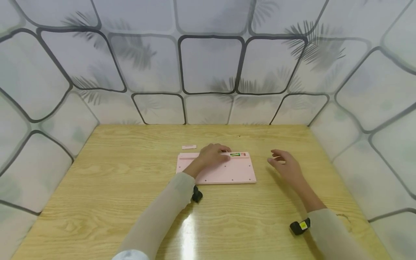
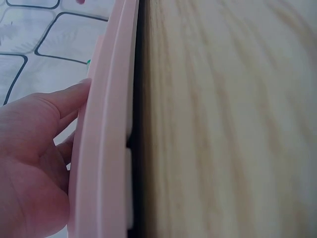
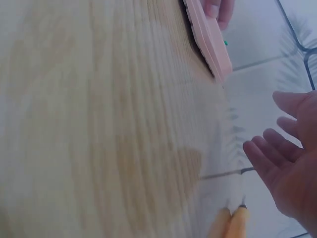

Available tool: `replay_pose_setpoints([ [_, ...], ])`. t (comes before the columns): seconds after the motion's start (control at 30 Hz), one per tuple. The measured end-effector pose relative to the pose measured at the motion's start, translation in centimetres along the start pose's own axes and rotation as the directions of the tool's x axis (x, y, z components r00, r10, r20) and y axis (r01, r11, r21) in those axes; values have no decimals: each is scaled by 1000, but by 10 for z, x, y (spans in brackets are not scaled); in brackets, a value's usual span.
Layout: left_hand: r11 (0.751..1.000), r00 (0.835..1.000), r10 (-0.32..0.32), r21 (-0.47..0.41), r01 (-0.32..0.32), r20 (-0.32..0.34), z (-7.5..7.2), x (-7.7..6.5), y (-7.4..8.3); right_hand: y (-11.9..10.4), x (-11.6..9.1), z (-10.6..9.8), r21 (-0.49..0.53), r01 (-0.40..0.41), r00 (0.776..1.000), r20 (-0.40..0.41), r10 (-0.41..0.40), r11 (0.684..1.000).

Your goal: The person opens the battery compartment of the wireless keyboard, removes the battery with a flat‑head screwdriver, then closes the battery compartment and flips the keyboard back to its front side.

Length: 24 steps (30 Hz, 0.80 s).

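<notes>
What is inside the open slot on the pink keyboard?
A mostly green battery shows there, lying lengthwise. The left hand lies over the keyboard just beside it, so anything under its palm and fingers is covered and cannot be seen.

The right hand, fingers extended, fills the lower right; at the top, left-hand fingers touch a pink keyboard. Wood-grained tabletop spans the left.
</notes>
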<state>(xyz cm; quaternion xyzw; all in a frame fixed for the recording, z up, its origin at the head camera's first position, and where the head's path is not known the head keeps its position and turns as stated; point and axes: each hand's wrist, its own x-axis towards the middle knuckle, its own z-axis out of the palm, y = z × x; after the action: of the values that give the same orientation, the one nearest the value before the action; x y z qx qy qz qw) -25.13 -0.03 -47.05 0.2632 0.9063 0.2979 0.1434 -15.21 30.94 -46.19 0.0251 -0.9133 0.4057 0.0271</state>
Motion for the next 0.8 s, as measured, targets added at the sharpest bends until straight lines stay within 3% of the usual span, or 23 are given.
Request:
replay_pose_setpoints([
  [0.27,1000,1000,0,3,0,-9,1,1,-2,6,23,31,175,-21,995,99,4,984],
  [0.47,1000,1000,-1,4,1,-7,0,0,0,2,31,46,251,-60,989,148,23,966],
  [0.8,1000,1000,8,2,-8,-11,-3,-2,4,-9,47,55,216,-18,981,190,-24,976],
])
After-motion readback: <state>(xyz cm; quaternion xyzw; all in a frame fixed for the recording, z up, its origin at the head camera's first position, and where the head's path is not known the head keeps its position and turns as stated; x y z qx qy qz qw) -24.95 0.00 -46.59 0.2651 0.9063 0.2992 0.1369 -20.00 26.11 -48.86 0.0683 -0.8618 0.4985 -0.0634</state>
